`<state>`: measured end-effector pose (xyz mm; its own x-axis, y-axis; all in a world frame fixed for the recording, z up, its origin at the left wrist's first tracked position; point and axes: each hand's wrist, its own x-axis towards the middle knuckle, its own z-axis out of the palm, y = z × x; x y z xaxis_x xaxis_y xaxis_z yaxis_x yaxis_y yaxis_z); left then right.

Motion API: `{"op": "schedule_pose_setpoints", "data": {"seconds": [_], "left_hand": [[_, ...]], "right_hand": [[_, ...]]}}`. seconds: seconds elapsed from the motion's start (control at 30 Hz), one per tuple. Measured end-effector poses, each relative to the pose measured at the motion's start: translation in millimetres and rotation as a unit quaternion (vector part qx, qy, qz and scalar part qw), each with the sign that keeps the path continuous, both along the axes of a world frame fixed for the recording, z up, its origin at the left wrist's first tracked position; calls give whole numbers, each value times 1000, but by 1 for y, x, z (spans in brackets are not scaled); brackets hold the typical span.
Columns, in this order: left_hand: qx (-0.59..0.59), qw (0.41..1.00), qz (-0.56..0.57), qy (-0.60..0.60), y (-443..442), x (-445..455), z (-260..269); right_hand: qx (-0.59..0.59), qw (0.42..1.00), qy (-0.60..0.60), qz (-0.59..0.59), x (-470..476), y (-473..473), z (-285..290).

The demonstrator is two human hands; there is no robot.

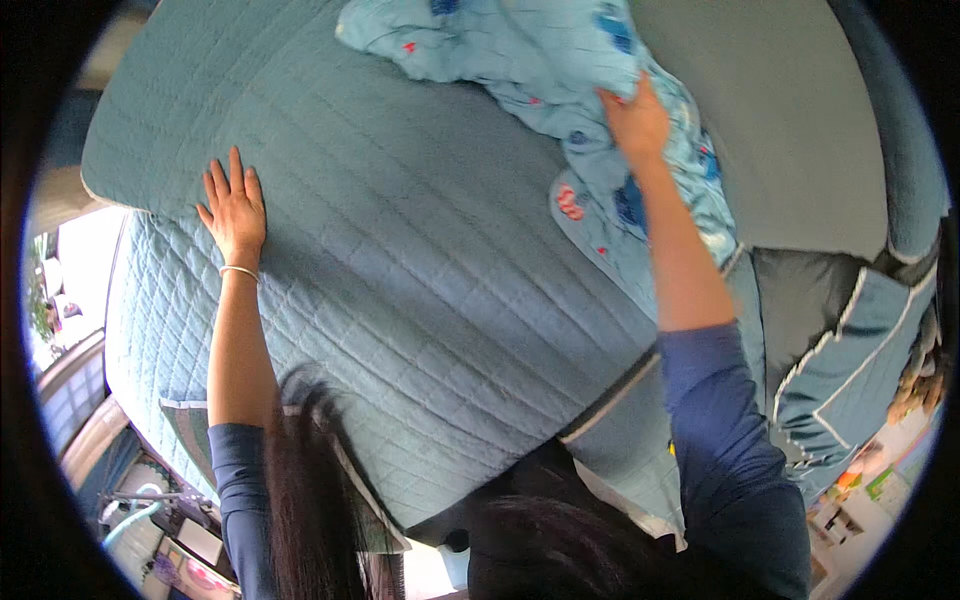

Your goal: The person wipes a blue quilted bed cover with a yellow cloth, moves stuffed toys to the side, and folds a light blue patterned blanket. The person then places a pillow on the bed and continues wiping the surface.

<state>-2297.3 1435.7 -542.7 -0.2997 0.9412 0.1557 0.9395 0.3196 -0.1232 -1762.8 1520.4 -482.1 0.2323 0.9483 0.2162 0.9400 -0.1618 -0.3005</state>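
A blue-green quilted cover (420, 225) is spread in front of me. My left hand (236, 210) lies flat on it at the left, palm down with fingers apart, a pale bangle on the wrist. At the upper right, a light blue patterned cloth (540, 52) with red and dark blue prints lies bunched over the cover. My right hand (637, 127) is on this cloth, thumb and fingers bent at its folds; whether they pinch the fabric is not clear.
A grey padded surface (795, 135) lies to the right, with a dark cushion (802, 300) and a blue cushion with pale trim (847, 360) below it. Plush toys (919, 382) sit at the far right rim. Long dark hair hangs at the bottom. A bright window (82, 277) is at the left.
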Motion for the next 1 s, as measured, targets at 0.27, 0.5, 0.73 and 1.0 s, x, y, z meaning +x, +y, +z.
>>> {"op": "schedule_pose_setpoints", "data": {"seconds": [0.27, 0.5, 0.73, 1.0], "left_hand": [[-155, 928, -240, -240, -248, 200, 87], [-365, 646, -42, -669, -454, 287, 222], [8, 224, 463, -858, -536, 261, 210], [53, 252, 358, -897, -438, 260, 265]], "right_hand": [[-352, 822, 197, 401, -99, -330, 110], [-342, 790, 419, 288, -37, -476, 128], [-168, 948, 269, 11, 9, -412, 111], [-224, 954, 199, 7, 32, -384, 86]]}}
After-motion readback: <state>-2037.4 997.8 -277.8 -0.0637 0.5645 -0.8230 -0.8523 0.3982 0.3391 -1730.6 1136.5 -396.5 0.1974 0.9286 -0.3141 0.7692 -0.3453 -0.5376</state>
